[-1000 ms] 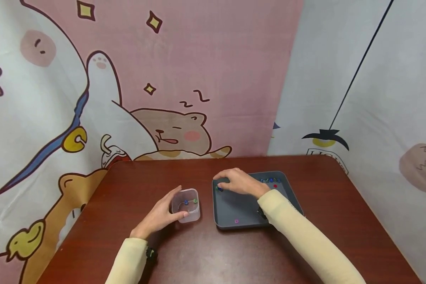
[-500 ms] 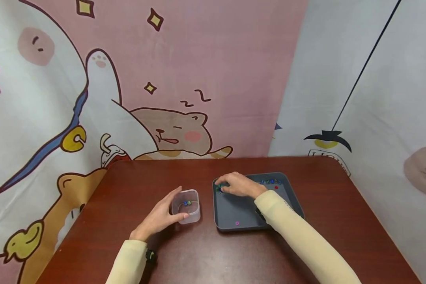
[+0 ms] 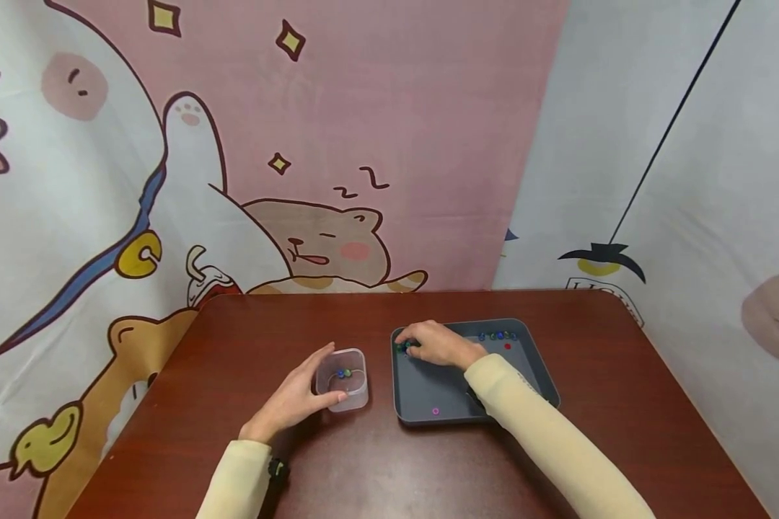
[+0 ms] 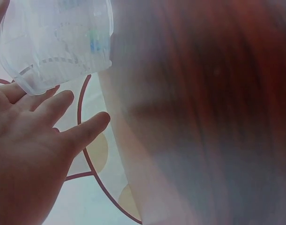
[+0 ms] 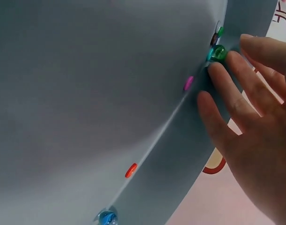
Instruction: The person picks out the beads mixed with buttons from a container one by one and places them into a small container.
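Observation:
My left hand (image 3: 294,396) holds a clear plastic box (image 3: 357,401), thumb at its near rim and fingers along its left side. Inside lie a blue marble (image 3: 340,374) and a green marble (image 3: 348,373). In the left wrist view the box (image 4: 54,47) looks blurred. My right hand (image 3: 438,344) reaches into the back left corner of a grey tray (image 3: 422,389). Its fingertips are at a green glass marble (image 5: 219,53) there, with small coloured pieces beside it. The fingers are slightly bent and apart; part of the corner is hidden behind them.
Several marbles (image 3: 500,336) line the tray's back edge, with a red piece (image 3: 508,347) just in front. A pink ring (image 3: 436,411) lies near the tray's front edge. Tray and box stand on a brown wooden table (image 3: 376,468), before a cartoon-printed cloth (image 3: 428,144).
Inside the box the two marbles have rolled from apart to side by side. My right hand has sunk slightly into the tray's corner. The left hand keeps its place.

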A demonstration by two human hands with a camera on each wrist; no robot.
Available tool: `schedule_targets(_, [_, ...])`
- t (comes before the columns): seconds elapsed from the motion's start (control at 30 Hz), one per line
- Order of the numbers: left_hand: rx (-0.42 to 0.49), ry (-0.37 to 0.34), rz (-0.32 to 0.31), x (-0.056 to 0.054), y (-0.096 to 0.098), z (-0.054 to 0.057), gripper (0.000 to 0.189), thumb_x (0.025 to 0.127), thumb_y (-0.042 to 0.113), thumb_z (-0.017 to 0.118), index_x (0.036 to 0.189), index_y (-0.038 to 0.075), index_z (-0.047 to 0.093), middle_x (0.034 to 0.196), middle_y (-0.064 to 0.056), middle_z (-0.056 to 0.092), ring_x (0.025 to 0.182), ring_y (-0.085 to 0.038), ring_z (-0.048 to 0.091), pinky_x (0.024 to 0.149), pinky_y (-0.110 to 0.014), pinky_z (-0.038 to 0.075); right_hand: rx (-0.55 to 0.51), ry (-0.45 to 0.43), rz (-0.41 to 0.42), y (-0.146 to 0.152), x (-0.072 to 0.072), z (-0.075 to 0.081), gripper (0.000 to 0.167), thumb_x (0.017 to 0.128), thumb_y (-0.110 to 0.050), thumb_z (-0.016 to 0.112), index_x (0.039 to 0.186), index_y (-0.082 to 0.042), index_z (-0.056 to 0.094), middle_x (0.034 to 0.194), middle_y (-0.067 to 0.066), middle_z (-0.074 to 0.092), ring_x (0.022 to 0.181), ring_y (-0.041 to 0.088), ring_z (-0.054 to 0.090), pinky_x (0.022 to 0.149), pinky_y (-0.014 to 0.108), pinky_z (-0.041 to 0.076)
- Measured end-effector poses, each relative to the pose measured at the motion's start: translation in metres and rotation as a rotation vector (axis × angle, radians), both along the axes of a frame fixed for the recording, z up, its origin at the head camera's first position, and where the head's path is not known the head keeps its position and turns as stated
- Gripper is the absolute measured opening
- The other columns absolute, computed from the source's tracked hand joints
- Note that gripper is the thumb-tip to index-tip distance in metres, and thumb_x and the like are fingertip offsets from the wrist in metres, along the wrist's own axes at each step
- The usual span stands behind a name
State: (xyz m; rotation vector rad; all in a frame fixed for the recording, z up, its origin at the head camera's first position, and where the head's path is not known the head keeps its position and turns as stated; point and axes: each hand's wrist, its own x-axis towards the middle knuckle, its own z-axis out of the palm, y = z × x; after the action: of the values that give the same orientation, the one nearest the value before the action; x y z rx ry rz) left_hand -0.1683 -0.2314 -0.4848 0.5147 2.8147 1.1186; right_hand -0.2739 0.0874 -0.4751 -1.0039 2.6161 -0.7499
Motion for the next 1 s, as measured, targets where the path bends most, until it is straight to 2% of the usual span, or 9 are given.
schedule_targets(0.63, [0.009,-0.014,0.009,-0.001,0.0,0.0,0.1,0.085,0.052,0.082,0.163,0.016,0.033,0.167,-0.009,0.033,0.15,-0.032,0.036,0.117,-0.061,0.032,0.065,0.171,-0.008,0.003,0.005,-0.008,0.031,0.096,-0.006,0.073,0.127,-0.008,0.074,0.124,0.008,0.068,0.116,0.025,0.065,0.1,0.044,0.053])
schedule_targets(0.83, [0.011,-0.021,0.012,0.0,0.001,0.002,0.098,0.085,0.048,0.084,0.163,0.018,0.033,0.166,-0.009,0.033,0.15,-0.033,0.037,0.116,-0.061,0.033,0.077,0.162,-0.036,0.003,0.006,-0.011,0.031,0.096,-0.007,0.074,0.128,-0.011,0.074,0.125,0.006,0.068,0.119,0.024,0.064,0.101,0.045,0.053])
schedule_targets(1.0, [0.007,-0.01,0.004,0.0,0.001,0.001,0.098,0.085,0.052,0.082,0.163,0.018,0.033,0.167,-0.008,0.033,0.151,-0.031,0.035,0.116,-0.06,0.033,0.057,0.169,-0.043,0.003,0.006,-0.015,0.031,0.096,-0.009,0.074,0.127,-0.012,0.074,0.128,0.006,0.068,0.12,0.024,0.064,0.101,0.045,0.053])
